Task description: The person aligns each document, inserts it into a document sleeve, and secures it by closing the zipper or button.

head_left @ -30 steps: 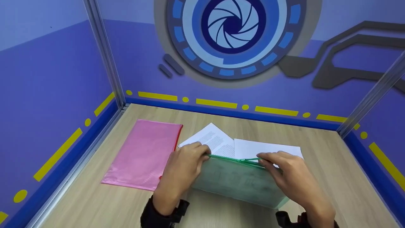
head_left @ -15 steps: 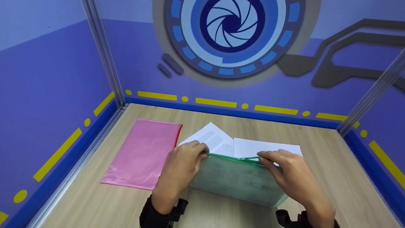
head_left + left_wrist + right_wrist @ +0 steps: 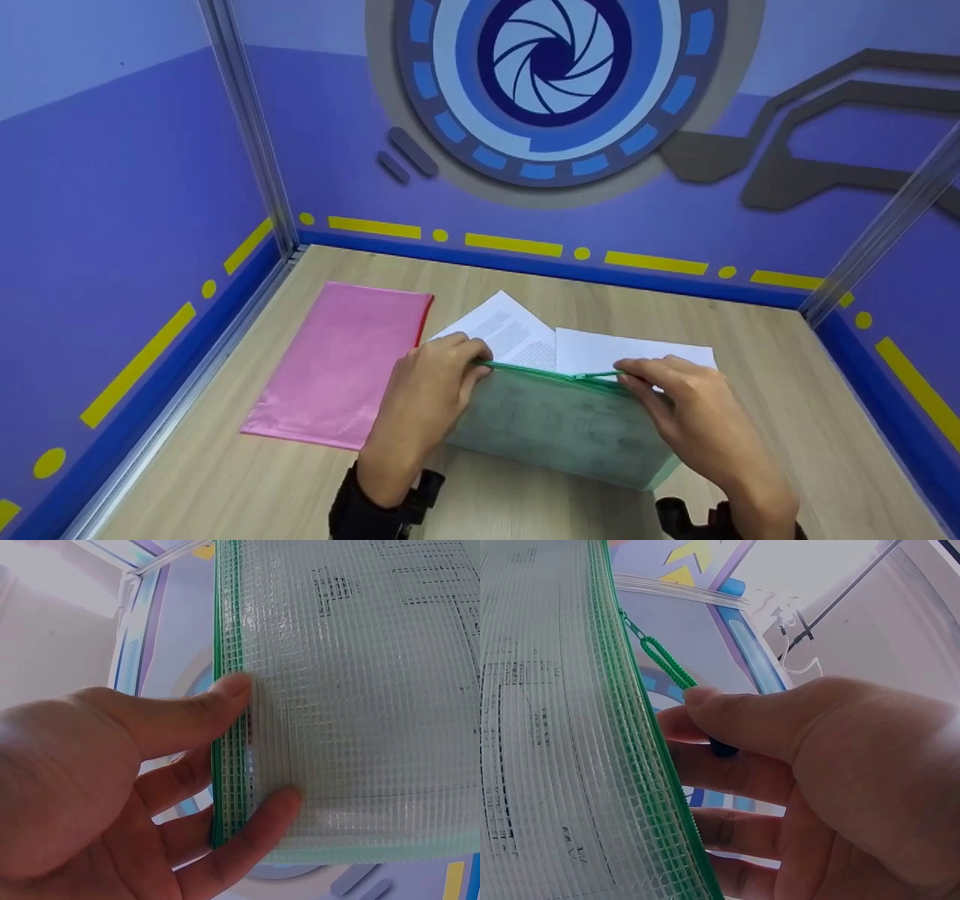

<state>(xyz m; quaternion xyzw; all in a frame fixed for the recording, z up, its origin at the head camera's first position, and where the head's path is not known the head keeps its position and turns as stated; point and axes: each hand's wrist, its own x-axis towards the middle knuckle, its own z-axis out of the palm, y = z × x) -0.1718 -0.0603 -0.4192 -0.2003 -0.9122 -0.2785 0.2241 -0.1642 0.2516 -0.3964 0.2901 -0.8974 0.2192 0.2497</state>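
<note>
A translucent green mesh zipper pouch (image 3: 555,420) is held up on edge over the table, its zippered edge on top and printed sheets showing through. My left hand (image 3: 431,397) grips the pouch's top left corner; in the left wrist view the thumb (image 3: 232,690) lies on the near face and other fingers go behind. Between thumb and forefinger my right hand (image 3: 694,405) pinches the green zipper pull cord (image 3: 664,660), which is stretched right from the slider (image 3: 577,377) near mid-edge. The right hand's other fingers pass behind the zippered edge.
A pink zipper pouch (image 3: 337,367) with a red edge lies flat on the wooden table (image 3: 787,390) at left. Behind the green pouch lie a printed sheet (image 3: 506,330) and a blank white sheet (image 3: 630,349). Blue-purple walls (image 3: 322,150) enclose the table's back and sides.
Almost nothing differs. The left hand and its corner of the green pouch have shifted very slightly left; the slider and the right hand's pinch on the cord look the same.
</note>
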